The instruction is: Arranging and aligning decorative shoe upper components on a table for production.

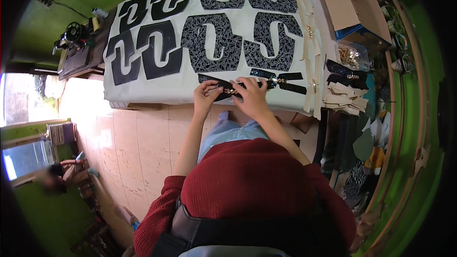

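At the near edge of the white-covered table [157, 93], both hands are on a black shoe strap [213, 81] with a glossy scaled surface and a gold ornament at its middle. My left hand [205, 96] pinches its left part, thumb and fingers together. My right hand [253, 97] grips it on the other side of the ornament, fingers bent over it. Just to the right lies a crossed pair of similar black straps [290, 77] with a gold-coloured ornament where they meet. Part of the held strap is hidden under my fingers.
Flat cut-out pieces lie in rows beyond my hands: plain black ones [158, 50] and crackle-patterned ones [209, 43]. Beige straps [309, 43] run down the right side. Further right are a cardboard box [354, 0], a bag of gold ornaments [350, 56] and stacked beige straps [345, 97]. A sewing machine [74, 33] stands far left.
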